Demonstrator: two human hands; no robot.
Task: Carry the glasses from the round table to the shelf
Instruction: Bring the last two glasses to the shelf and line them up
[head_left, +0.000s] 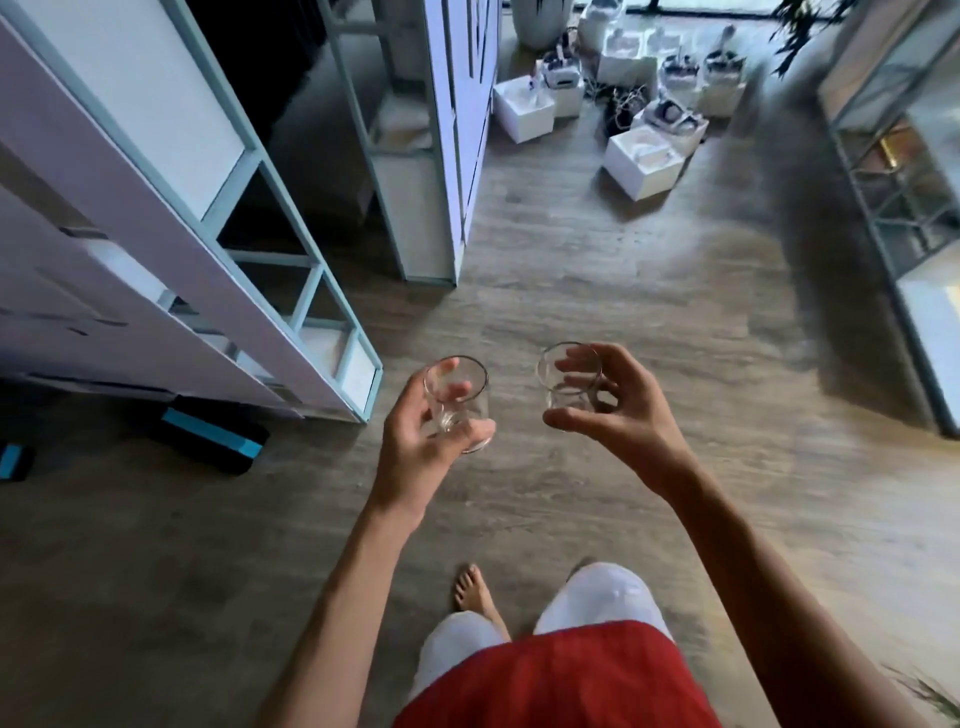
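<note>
I hold two clear drinking glasses in front of me over a wooden floor. My left hand (415, 436) grips one glass (460, 402) from the side, fingers curled round it and thumb across its base. My right hand (608, 405) grips the other glass (569, 376), fingers round its far side and thumb near its base. Both glasses are upright and look empty. A white open shelf unit (291, 249) with pale blue framing stands on the left. The round table is out of view.
A second white shelf unit (447, 156) stands ahead on the left, and a glass-fronted cabinet (893, 171) is on the right. Several white boxes (644, 156) lie on the floor ahead. Black and blue items (208, 436) lie at the near shelf's foot.
</note>
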